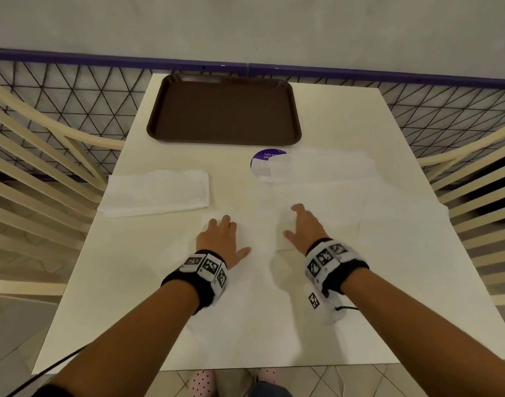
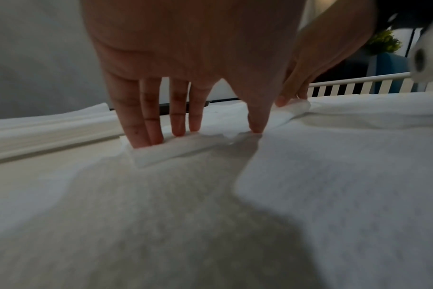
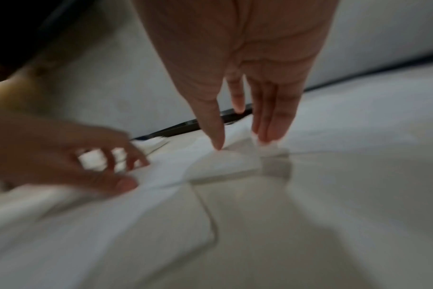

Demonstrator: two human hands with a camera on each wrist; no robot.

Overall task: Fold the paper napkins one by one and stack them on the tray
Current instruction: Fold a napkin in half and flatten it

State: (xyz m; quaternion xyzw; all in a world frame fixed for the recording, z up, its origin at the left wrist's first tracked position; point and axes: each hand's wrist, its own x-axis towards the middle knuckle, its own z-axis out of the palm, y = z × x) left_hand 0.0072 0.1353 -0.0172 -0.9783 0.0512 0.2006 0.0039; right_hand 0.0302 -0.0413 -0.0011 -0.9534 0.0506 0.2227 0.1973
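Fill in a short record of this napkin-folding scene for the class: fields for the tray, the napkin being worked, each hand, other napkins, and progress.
tray: brown tray, far end of the table, nothing on it
napkin in work: napkin lying between both hands
left hand: left hand fingers straight, pressing the napkin's far edge
right hand: right hand fingertips on a raised fold of the napkin
other napkins: folded pile at left; loose sheets at right
progress: none stacked yet
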